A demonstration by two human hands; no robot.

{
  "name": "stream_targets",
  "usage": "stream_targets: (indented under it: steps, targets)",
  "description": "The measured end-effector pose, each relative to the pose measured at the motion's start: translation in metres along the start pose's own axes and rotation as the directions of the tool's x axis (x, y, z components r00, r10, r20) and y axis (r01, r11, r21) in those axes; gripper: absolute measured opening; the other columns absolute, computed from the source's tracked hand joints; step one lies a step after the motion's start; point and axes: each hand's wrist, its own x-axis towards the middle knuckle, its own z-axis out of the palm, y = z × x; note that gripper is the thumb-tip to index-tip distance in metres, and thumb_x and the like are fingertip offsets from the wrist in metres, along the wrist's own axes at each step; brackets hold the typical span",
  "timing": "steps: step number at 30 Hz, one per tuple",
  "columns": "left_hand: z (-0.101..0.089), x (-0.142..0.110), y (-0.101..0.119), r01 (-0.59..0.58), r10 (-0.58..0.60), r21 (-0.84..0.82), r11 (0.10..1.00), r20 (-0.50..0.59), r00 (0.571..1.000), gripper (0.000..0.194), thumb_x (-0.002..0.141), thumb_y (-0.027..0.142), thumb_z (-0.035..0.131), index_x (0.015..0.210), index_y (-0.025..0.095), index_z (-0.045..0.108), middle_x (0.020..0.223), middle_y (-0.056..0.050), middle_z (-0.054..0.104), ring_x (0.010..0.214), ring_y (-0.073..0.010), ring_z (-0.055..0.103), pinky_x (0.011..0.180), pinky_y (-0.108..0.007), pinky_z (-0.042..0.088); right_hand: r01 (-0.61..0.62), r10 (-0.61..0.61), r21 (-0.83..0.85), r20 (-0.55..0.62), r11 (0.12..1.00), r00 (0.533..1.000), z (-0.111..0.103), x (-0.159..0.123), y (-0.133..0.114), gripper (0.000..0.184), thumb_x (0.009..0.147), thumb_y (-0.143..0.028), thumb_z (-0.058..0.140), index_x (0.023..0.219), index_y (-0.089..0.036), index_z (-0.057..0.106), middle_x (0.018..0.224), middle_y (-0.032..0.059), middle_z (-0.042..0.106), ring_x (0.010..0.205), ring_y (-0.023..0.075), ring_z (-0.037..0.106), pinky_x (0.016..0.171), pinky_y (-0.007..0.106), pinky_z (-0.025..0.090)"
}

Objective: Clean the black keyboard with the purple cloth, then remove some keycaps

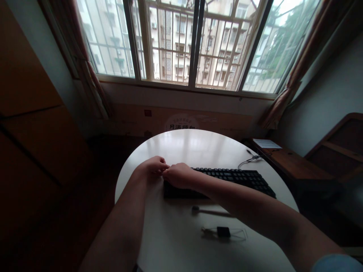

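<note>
A black computer keyboard (244, 179) lies on the round white table, partly covered by my right forearm. My right hand (178, 175) is closed over its upper left corner, fingers pinched together. Just left of that corner, my left hand (155, 165) is also closed, and its fingertips meet those of my right hand. Whatever is between the fingers is too small or hidden to make out. Nearer to me lies a toothbrush-like brush (212, 212) with a dark head, its handle end passing under my right arm. Below it is a wire keycap puller (224, 232) with a black middle.
The round white table (167, 241) stands before a barred window (195, 45). A thin black cable (249, 160) runs from the keyboard to the table's right edge. Further right are a brown wooden desk (300, 166) with a white sheet (266, 143) and a chair back (340, 147).
</note>
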Motion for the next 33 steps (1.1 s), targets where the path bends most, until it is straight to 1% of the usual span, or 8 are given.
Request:
stream_targets:
  steps: [8, 12, 15, 17, 20, 22, 26, 33]
  targets:
    - [0.003, -0.004, 0.005, 0.007, -0.007, -0.006, 1.000, -0.023, 1.000, 0.037, 0.066, 0.042, 0.075, 0.070, 0.021, 0.044, 0.050, 0.005, 0.050, 0.048, -0.0130, 0.052, 0.047, -0.023, 0.039, 0.090, -0.089, -0.030, 0.004, 0.996, 0.996, -0.010, -0.022, -0.027, 0.022, 0.088, -0.013, 0.050, 0.083, -0.016, 0.070, 0.085, 0.0048, 0.073, 0.068, 0.0185, 0.061, 0.051, 0.029, 0.034]
    - [0.002, -0.004, 0.005, -0.001, 0.001, -0.001, 1.000, -0.029, 1.000, 0.037, 0.066, 0.041, 0.075, 0.071, 0.021, 0.043, 0.052, 0.005, 0.050, 0.048, -0.0127, 0.052, 0.047, -0.022, 0.039, 0.120, -0.120, 0.000, 0.026, 0.993, 0.992, -0.017, -0.031, -0.037, 0.016, 0.085, -0.015, 0.055, 0.080, -0.017, 0.070, 0.079, 0.0037, 0.071, 0.064, 0.0178, 0.058, 0.046, 0.029, 0.027]
    - [0.002, -0.003, 0.003, -0.008, 0.008, 0.010, 1.000, -0.030, 1.000, 0.037, 0.066, 0.040, 0.074, 0.069, 0.021, 0.043, 0.052, 0.005, 0.051, 0.047, -0.0120, 0.051, 0.046, -0.022, 0.039, 0.189, -0.195, 0.080, 0.065, 0.979, 0.979, -0.018, -0.032, -0.034, 0.016, 0.087, -0.019, 0.055, 0.084, -0.021, 0.071, 0.080, 0.0015, 0.071, 0.064, 0.0163, 0.058, 0.047, 0.028, 0.026]
    - [0.002, -0.002, 0.002, -0.014, 0.014, 0.012, 1.000, -0.027, 1.000, 0.035, 0.066, 0.039, 0.073, 0.069, 0.020, 0.044, 0.053, 0.005, 0.051, 0.047, -0.0116, 0.050, 0.046, -0.022, 0.038, 0.219, -0.226, 0.134, 0.039, 0.966, 0.973, -0.015, -0.028, -0.023, 0.019, 0.090, -0.022, 0.053, 0.091, -0.024, 0.072, 0.086, -0.0006, 0.073, 0.068, 0.0155, 0.059, 0.051, 0.026, 0.029]
    - [0.002, 0.000, -0.001, -0.023, 0.023, 0.004, 1.000, -0.014, 1.000, 0.030, 0.065, 0.035, 0.071, 0.070, 0.020, 0.045, 0.053, 0.005, 0.050, 0.048, -0.0115, 0.051, 0.046, -0.021, 0.038, 0.149, -0.123, 0.183, -0.144, 0.972, 0.982, -0.010, -0.017, 0.002, 0.022, 0.094, -0.024, 0.051, 0.105, -0.026, 0.070, 0.104, 0.0006, 0.073, 0.082, 0.0162, 0.064, 0.063, 0.025, 0.036]
    - [0.002, 0.000, -0.003, -0.029, 0.029, -0.005, 1.000, 0.003, 1.000, 0.026, 0.065, 0.031, 0.069, 0.071, 0.020, 0.046, 0.054, 0.005, 0.052, 0.049, -0.0116, 0.053, 0.046, -0.021, 0.038, 0.059, -0.024, 0.171, -0.198, 0.983, 0.980, -0.006, -0.008, 0.019, 0.026, 0.098, -0.027, 0.048, 0.113, -0.027, 0.068, 0.107, 0.0030, 0.073, 0.088, 0.0176, 0.065, 0.067, 0.025, 0.038]
    - [-0.001, 0.002, -0.007, -0.042, 0.043, -0.030, 0.999, 0.037, 0.998, 0.022, 0.066, 0.031, 0.066, 0.072, 0.019, 0.048, 0.056, 0.004, 0.052, 0.048, -0.0109, 0.052, 0.046, -0.021, 0.037, 0.000, 0.019, 0.111, -0.165, 0.994, 0.986, 0.003, 0.004, 0.037, 0.028, 0.098, -0.028, 0.047, 0.119, -0.029, 0.067, 0.107, 0.0045, 0.073, 0.088, 0.0186, 0.066, 0.067, 0.025, 0.039]
    - [-0.003, 0.004, -0.010, -0.060, 0.064, -0.062, 0.996, 0.065, 0.996, 0.037, 0.060, 0.041, 0.075, 0.074, 0.019, 0.049, 0.059, 0.004, 0.054, 0.050, -0.0112, 0.054, 0.048, -0.021, 0.040, -0.008, 0.014, 0.049, -0.121, 0.999, 0.993, 0.009, 0.006, 0.025, 0.037, 0.096, -0.023, 0.042, 0.128, -0.028, 0.060, 0.110, 0.0083, 0.071, 0.082, 0.0226, 0.068, 0.064, 0.029, 0.041]
